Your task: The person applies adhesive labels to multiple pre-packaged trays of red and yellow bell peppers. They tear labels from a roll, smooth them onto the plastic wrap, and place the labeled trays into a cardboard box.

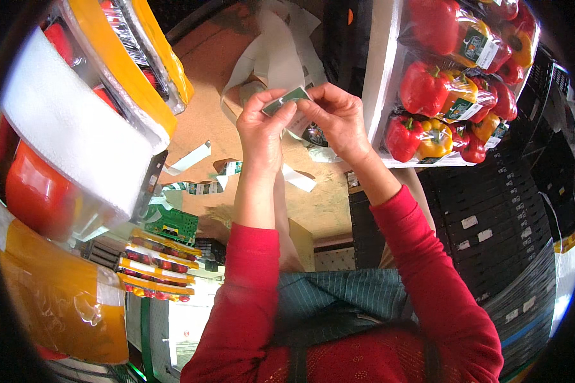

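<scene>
Above the tan surface, my left hand (262,127) and my right hand (338,121) meet, fingertips pinched on a small green and white label (286,100). My left hand grips its left end, my right hand its right end. Just beyond hangs a pale paper strip (281,57), curling down behind my fingers, with dark printed labels partly hidden by my right hand. To the right, a white crate (380,70) holds several clear-wrapped packs of red and yellow peppers (425,89). These packs carry dark green labels and white stickers.
Paper scraps (190,158) and a green-printed strip (201,187) lie on the tan board (204,121). Yellow and white trays with red produce (128,70) crowd the left side. Stacked black crates (485,223) stand at the right, and a green crate (172,223) at lower left.
</scene>
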A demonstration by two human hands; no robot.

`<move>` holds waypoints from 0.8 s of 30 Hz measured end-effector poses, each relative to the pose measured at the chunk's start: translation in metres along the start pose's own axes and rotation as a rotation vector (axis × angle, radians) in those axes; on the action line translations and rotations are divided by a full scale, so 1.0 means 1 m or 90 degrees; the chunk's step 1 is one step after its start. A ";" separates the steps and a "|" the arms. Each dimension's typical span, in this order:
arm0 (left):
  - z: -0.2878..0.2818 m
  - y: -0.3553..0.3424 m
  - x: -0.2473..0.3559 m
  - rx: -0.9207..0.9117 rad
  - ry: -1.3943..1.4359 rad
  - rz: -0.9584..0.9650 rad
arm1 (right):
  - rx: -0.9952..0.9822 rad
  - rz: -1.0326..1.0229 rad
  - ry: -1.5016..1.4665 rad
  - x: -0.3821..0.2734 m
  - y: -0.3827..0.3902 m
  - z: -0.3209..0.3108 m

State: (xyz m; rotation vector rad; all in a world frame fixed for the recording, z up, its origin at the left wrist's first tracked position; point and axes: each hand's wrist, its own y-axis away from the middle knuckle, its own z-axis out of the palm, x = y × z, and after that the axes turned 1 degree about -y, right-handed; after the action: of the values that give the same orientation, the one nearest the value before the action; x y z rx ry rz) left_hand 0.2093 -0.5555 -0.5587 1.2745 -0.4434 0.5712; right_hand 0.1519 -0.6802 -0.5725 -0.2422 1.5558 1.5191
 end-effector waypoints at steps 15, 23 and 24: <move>0.003 -0.003 -0.005 0.004 -0.346 0.053 | 0.100 -0.448 0.553 -0.039 -0.016 0.000; 0.003 -0.011 0.001 -0.131 0.108 -0.057 | -0.085 -0.524 0.703 -0.075 0.001 -0.030; 0.003 -0.013 0.001 -0.071 0.056 -0.052 | -0.076 -0.570 0.701 -0.079 0.008 -0.032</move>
State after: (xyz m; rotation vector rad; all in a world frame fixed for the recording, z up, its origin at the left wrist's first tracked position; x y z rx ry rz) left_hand 0.2185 -0.5603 -0.5677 1.1510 -0.3441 0.5243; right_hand 0.1759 -0.7417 -0.5173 -1.8028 1.7075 0.7071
